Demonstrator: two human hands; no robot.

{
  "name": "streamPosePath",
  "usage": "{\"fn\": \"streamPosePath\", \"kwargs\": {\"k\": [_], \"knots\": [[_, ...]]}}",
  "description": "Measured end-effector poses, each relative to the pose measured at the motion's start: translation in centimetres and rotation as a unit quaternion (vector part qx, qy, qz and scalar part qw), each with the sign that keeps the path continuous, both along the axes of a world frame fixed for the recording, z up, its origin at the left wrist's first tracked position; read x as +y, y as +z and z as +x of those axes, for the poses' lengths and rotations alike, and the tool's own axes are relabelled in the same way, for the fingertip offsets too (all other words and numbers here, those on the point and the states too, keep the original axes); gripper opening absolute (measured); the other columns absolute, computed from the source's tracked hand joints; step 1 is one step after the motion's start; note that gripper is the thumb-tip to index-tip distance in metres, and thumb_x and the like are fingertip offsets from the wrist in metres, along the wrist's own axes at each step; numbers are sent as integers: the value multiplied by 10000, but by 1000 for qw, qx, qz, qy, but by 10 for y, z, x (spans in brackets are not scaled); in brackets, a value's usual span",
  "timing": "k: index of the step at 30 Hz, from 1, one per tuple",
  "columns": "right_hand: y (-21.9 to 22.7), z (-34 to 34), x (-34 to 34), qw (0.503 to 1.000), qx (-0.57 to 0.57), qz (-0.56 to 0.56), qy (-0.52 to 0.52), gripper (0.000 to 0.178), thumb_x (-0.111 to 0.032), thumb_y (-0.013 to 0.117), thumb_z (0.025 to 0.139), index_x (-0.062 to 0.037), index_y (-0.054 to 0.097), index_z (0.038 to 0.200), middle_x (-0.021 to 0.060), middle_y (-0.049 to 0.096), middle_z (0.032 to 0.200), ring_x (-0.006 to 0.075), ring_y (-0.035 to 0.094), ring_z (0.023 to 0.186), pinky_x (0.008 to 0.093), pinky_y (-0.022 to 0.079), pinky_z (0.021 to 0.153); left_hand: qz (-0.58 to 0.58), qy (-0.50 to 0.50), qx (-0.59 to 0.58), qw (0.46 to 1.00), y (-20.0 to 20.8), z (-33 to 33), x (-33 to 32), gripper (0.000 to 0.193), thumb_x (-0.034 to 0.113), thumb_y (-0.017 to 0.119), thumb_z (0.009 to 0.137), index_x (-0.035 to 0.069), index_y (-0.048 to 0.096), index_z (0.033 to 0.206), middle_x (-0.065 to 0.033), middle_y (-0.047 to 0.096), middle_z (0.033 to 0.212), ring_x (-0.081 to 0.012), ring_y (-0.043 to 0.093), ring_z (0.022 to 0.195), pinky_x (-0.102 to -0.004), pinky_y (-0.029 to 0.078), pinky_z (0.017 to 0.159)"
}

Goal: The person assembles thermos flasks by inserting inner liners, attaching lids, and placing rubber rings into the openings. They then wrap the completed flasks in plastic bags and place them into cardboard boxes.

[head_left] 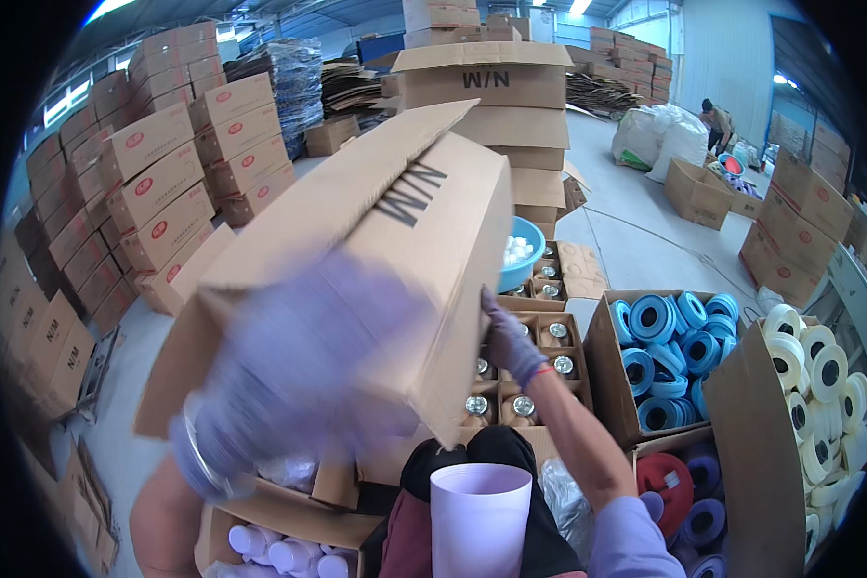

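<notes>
A large brown cardboard box [424,241] is lifted and tilted in front of me. My left hand [289,376], in a purple glove and blurred, is pressed flat against its near face. My right hand [511,342], also gloved, grips the box's right edge. Below the box stands an open carton [535,371] of bottles with metal caps. A pale purple cup [480,515] sits close under my chin, between my arms.
Cartons of blue tape rolls [674,356], white rolls [824,385] and purple rolls [698,511] stand at the right. White bottles [279,554] fill a box at the lower left. A blue basin [522,252] sits behind. Stacked cartons [154,173] line the left; a person [715,120] works far off.
</notes>
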State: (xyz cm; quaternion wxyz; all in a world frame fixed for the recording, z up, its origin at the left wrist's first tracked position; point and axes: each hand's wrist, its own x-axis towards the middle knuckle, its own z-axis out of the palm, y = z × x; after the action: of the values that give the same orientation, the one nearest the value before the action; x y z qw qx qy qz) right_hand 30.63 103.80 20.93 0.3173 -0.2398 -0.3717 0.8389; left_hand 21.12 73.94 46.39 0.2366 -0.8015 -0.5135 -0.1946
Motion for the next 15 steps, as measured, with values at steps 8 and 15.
{"fn": "streamPosePath", "kwargs": {"k": [8, 15], "knots": [[129, 59, -9, 963, 183, 186, -74, 490, -307, 604, 967, 27, 491, 1308, 143, 645, 1105, 224, 663, 942, 381, 571, 865, 45, 160, -106, 980, -72, -19, 21, 486, 410, 706, 857, 72, 632, 1198, -111, 665, 1026, -264, 640, 953, -394, 498, 882], [89, -55, -66, 943, -21, 332, -6, 660, -453, 579, 966, 6, 423, 1414, 169, 531, 1329, 269, 491, 1279, 358, 350, 1113, 38, 203, -567, 798, -25, -41, 33, 540, 483, 586, 976, -46, 632, 1076, -35, 630, 889, -65, 542, 842, -251, 480, 720]]}}
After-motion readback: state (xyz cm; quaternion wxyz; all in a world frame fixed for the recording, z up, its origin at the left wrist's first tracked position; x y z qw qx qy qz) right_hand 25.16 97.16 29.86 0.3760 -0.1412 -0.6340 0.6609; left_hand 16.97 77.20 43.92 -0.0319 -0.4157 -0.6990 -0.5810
